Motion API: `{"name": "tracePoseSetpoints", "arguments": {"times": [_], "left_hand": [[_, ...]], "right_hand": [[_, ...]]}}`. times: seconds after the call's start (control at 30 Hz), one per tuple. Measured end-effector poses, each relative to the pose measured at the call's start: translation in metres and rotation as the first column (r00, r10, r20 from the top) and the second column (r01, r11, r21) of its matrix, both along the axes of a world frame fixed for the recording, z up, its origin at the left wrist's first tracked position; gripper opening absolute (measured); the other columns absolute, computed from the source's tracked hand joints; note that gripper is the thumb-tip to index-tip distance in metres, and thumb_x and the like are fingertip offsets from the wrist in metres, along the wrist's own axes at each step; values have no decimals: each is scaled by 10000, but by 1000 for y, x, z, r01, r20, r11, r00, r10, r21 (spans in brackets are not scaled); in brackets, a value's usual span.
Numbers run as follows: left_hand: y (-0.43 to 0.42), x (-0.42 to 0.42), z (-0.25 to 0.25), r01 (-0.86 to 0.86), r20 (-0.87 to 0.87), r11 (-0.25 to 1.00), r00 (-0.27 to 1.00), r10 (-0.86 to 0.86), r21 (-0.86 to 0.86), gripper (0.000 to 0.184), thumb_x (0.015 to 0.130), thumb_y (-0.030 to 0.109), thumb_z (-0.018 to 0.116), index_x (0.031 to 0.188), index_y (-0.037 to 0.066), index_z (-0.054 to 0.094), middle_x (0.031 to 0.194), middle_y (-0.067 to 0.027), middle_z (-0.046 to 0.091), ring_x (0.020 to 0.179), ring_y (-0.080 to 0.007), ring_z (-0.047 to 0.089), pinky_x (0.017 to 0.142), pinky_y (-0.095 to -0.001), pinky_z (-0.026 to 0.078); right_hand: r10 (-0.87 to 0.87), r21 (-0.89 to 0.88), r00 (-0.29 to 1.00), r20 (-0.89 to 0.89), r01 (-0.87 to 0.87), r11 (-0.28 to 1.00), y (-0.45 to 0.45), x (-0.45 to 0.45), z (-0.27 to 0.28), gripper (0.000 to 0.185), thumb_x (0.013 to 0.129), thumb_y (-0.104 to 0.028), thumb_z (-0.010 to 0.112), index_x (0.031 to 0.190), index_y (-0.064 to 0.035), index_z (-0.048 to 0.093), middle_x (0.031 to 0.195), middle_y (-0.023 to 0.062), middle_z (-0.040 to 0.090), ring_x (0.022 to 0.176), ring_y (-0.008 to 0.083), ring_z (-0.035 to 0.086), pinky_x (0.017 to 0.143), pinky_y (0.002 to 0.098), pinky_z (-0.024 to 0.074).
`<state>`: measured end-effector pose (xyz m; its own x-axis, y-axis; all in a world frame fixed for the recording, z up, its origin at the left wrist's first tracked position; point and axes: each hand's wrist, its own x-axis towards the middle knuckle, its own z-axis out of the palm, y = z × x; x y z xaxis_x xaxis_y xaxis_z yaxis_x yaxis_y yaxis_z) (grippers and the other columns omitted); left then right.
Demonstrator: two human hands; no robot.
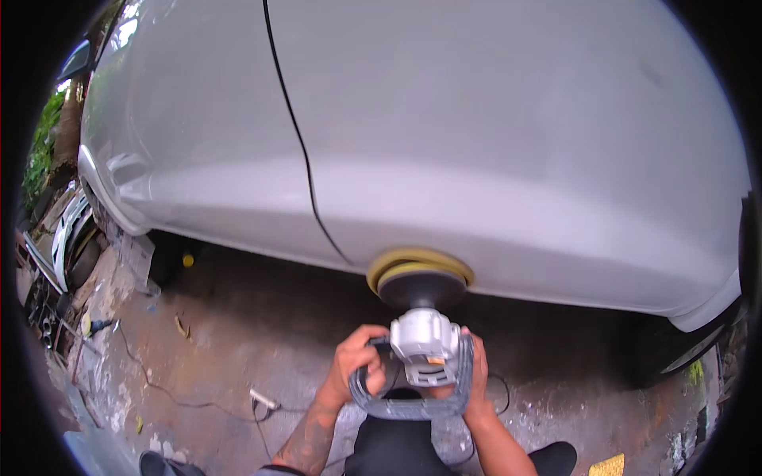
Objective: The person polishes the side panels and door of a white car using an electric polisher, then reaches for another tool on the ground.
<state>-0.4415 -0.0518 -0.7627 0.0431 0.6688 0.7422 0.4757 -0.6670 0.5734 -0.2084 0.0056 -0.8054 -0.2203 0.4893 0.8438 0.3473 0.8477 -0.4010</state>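
Note:
Both hands hold a polisher [426, 337] with a silver head and a dark loop handle. My left hand [359, 363] is wrapped round the left side of the loop. On the right side, my right hand [477, 373] grips the handle, its fingers partly hidden behind the tool. The yellow round pad [421, 260] lies against the lower edge of the silver car panel [516, 198]. A dark backing disc sits between pad and tool head. A black seam runs down the panel to the left of the pad.
A car wheel [690, 353] is at the right. A cable [182, 404] and a white power strip [264, 399] lie on the stained floor at the lower left. Car parts [67, 238] are piled at the far left. A yellow piece [607, 466] lies at the bottom right.

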Motion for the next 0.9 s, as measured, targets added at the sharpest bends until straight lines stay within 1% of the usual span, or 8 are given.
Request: {"name": "tracePoseSetpoints", "arguments": {"times": [0.27,0.5,0.6,0.73,0.77,0.8,0.83,0.9], "left_hand": [[-16,26,95,78,-138,941,990,-34,328,285,597,83,776,565,96,493,950,-77,685,924,-285,624,846,-417,470],[-2,-6,160,392,-122,698,906,-405,599,612,658,597,903,574,107,545,511,15,518,467,-139,566,650,-311,537],[10,-4,171,75,181,667,935,-306,741,658,619,654,896,603,106,532,521,26,518,479,-121,547,625,-313,515],[-3,4,202,-199,395,644,902,-175,738,721,625,726,848,641,113,470,515,51,463,474,-86,465,566,-289,444],[-4,4,205,-266,483,659,859,-168,703,732,629,740,835,646,117,451,512,57,445,472,-80,446,558,-279,429],[-3,5,208,-268,477,652,863,-165,709,732,629,740,835,646,117,451,512,57,445,472,-80,446,558,-279,429],[0,7,208,-253,485,663,854,-189,704,734,627,738,839,652,118,446,515,58,441,474,-79,444,555,-272,427],[2,14,201,-216,508,717,833,-219,663,738,622,734,847,665,122,437,520,61,431,477,-77,439,548,-258,424]], "right_hand": [[4,-28,995,104,-1,1000,0,-18,70,1073,665,-412,925,1478,14,370,1291,219,591,1144,392,615,997,462,492],[186,-154,980,76,-173,973,-30,1,147,1146,651,-456,941,1506,0,327,1348,196,580,1255,375,594,1051,442,486],[210,-431,978,7,-186,883,-48,-9,191,1239,667,-466,938,1557,-5,209,1396,265,513,1242,418,594,1043,448,494],[319,-106,947,44,-313,944,-57,2,167,1346,697,-539,911,1610,-15,72,1428,306,471,1333,440,522,1086,481,458],[366,-309,928,70,-328,893,-63,12,142,1388,687,-550,915,1615,-11,33,1466,318,431,1375,449,476,1107,494,434],[259,-297,963,79,-225,928,-75,20,111,1119,780,-352,897,1575,11,198,1261,267,594,1129,401,657,956,480,546],[251,-516,904,-346,-407,754,-104,15,99,725,725,-243,900,1343,-18,593,1213,209,702,1187,309,661,981,447,512],[64,-611,949,-307,-249,752,-110,13,62,507,754,-245,875,1161,-13,681,1047,204,738,1051,282,724,855,424,555]]}}
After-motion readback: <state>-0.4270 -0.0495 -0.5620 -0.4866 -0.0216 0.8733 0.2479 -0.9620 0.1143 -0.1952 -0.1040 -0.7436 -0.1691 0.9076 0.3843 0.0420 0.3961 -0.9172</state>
